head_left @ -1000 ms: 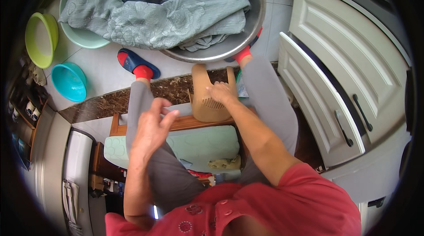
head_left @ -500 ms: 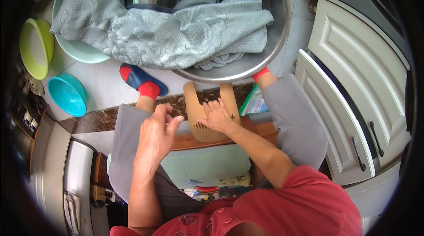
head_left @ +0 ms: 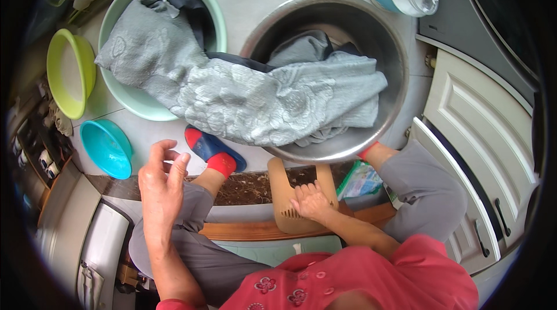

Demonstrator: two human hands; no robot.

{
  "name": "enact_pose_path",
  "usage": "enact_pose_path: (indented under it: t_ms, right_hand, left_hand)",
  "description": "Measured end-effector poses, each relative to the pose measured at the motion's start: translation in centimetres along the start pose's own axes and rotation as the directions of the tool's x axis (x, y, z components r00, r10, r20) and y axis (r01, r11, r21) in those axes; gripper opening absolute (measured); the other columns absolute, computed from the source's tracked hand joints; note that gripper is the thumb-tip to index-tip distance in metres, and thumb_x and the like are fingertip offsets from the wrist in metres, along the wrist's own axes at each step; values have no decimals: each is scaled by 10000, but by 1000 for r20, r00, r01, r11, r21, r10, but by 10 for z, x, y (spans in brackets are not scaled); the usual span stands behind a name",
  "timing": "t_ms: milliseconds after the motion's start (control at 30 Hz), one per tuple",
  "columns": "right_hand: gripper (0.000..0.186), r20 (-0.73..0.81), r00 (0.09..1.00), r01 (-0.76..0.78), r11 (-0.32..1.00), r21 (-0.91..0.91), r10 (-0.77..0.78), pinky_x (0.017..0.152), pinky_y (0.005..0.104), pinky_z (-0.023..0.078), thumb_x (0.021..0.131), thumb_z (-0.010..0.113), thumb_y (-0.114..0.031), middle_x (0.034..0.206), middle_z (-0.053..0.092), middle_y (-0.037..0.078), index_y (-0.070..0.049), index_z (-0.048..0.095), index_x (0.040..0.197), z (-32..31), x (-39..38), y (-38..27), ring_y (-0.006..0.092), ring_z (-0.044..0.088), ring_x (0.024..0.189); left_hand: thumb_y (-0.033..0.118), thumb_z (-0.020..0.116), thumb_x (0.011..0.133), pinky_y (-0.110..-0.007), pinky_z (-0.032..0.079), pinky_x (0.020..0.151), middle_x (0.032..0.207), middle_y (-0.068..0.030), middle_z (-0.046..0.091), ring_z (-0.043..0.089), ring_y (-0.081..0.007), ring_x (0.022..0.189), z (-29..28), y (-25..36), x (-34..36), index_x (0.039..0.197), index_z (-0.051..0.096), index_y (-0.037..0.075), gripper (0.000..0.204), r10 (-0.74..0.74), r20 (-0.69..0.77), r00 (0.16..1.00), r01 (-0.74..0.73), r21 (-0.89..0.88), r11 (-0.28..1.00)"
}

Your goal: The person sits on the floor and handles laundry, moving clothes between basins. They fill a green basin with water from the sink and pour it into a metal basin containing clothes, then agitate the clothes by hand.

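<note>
The right hand (head_left: 312, 201) rests on a tan slotted plastic board (head_left: 282, 199) between the person's knees, its fingers bent over the board near the U-shaped notch; whether they grip the edge or merely press on it, I cannot tell. The board stands at the near side of the steel basin (head_left: 266, 40), its slotted end towards the person, by a wooden rail (head_left: 238, 231). The left hand (head_left: 162, 176) is raised to the left, well apart from the board, thumb spread and fingers loosely curled around nothing. On the far side, a grey textured cloth (head_left: 243, 101) lies draped from the pale green basin (head_left: 134, 104) on the left into the steel basin on the right, untouched by either hand. The step in hand looks like steadying or settling the board. By my judgement, the next move calls for a sure hold on the board with the right hand, and the free left hand could help square it against the rail.
</note>
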State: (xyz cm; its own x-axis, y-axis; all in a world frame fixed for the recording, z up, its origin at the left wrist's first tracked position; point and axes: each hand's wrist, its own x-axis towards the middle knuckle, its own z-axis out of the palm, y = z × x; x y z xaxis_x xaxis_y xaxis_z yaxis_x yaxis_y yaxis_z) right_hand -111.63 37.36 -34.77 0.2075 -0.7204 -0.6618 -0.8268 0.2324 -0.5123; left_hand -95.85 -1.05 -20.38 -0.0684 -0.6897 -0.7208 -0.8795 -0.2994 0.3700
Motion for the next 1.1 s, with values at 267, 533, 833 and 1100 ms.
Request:
enact_pose_path:
  t_ms: [267,533,833,1100]
  right_hand:
    - [462,9,996,93,995,-25,-93,901,540,399,876,577,-424,858,561,128,4,594,1049,-2,0,0,303,553,851]
    - [407,186,978,115,991,-74,-99,944,482,412,906,539,-369,1037,617,155,-37,606,1132,-17,22,67,326,574,991]
    - [395,162,952,299,898,-322,-258,1030,415,373,942,448,-313,1334,555,130,-125,585,1261,-77,56,182,311,505,1223]
    - [382,81,967,256,937,-238,-243,998,420,394,902,488,-261,1250,573,187,-94,580,1233,-28,43,208,335,541,1132]
  left_hand:
    - [181,611,927,-227,484,519,895,-50,617,612,-109,714,-19,-13,-6,1156,577,18,283,-13,-229,973,-9,-93,996]
    - [90,612,910,-216,496,541,913,-46,634,632,-113,724,-25,-39,-43,1163,575,20,265,93,-406,909,-164,-144,976]
    - [45,667,867,-222,480,529,864,-66,637,599,-95,664,-18,-54,-103,1115,574,-37,277,297,-519,802,-411,-117,904]
    - [89,616,907,-212,494,513,914,-64,630,617,-96,680,-11,-56,-139,1113,594,7,223,261,-541,800,-435,-222,873]
